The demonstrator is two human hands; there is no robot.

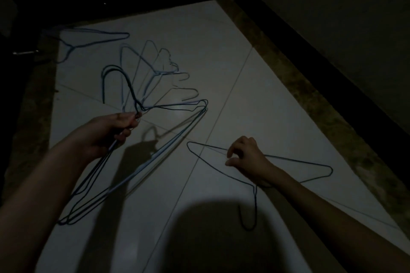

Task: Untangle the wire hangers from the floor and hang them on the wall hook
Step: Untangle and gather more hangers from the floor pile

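Far left I see one hanger (88, 39) on the floor (221, 55). My left hand (111, 131) grips a bunch (142, 157) of hangers — fingers curled tight. On the right, my right hand (246, 157) pinches a dark hanger (310, 163) lying flat — other fingers loose.

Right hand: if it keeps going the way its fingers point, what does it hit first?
The right hand points down and left, fingertips at the top wire of the dark wire hanger lying alone on the tiled floor. It would likely meet that wire first, then the floor; contact is unclear in this dim view.
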